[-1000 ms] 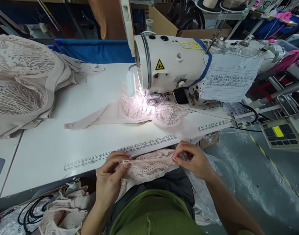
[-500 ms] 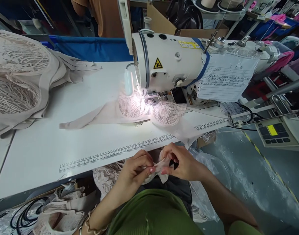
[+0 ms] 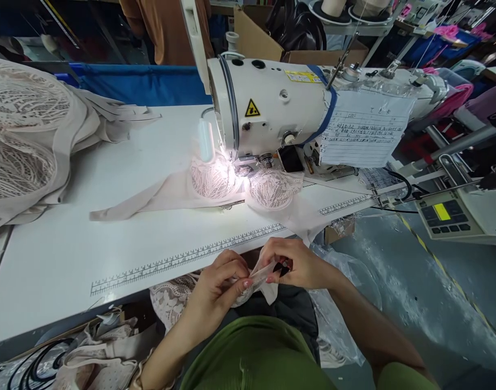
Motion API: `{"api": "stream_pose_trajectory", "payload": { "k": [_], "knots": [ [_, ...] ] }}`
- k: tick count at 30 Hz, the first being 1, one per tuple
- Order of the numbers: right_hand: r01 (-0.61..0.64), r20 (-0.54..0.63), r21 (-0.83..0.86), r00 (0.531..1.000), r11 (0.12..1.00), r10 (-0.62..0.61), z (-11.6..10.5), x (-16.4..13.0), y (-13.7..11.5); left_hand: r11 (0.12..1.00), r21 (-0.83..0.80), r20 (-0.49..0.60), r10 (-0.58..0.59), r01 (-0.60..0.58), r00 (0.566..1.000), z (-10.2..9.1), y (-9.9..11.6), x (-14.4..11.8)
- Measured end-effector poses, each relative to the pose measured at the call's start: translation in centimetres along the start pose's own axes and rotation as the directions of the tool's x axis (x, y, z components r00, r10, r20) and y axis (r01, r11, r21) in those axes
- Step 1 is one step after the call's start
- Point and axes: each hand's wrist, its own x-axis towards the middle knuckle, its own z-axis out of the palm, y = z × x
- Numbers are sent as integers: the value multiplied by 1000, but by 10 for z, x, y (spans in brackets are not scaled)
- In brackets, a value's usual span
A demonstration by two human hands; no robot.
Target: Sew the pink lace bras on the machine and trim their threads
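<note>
A beige lace garment piece hangs over my lap below the table's front edge. My left hand pinches its end between thumb and fingers. My right hand grips the same end from the right, with a small dark item showing between its fingers. The two hands are almost touching. On the white sewing table a lace bra lies under the head of the white sewing machine, lit by its lamp.
A pile of beige lace garments fills the table's left end. A printed ruler strip runs along the front edge. A control panel sits at right. More lace pieces and black cables lie lower left. Clear plastic hangs beside my right arm.
My hands held the lace piece stretched wide between them a second ago; they have come together at one end, and the rest of the piece has dropped toward my lap.
</note>
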Motion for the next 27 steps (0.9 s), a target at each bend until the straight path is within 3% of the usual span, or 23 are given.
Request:
{"api": "stream_pose_trajectory", "payload": {
  "k": [3, 8, 11, 15, 23, 27],
  "knots": [
    [36, -31, 45, 999, 998, -35, -1, 1, -1, 1000, 21, -17, -13, 14, 1000, 0, 2, 0],
    [-14, -229, 84, 973, 996, 33, 4, 0, -7, 997, 11, -39, -82, 83, 996, 2, 6, -5],
    [-61, -281, 128, 955, 990, 95, 8, 0, -11, 995, 61, -57, -70, 73, 996, 4, 8, -7],
    [-60, -332, 93, 939, 994, 87, 10, 1, -15, 987, 152, -66, -35, 44, 997, 6, 11, -8],
    [-89, -376, 31, 922, 996, 94, 16, -2, -16, 975, 221, -54, -3, 15, 999, 7, 14, -6],
    [-132, -289, -16, 949, 991, 122, 13, 1, -19, 972, 237, -38, 25, -16, 999, 9, 13, -4]
  ]
}}
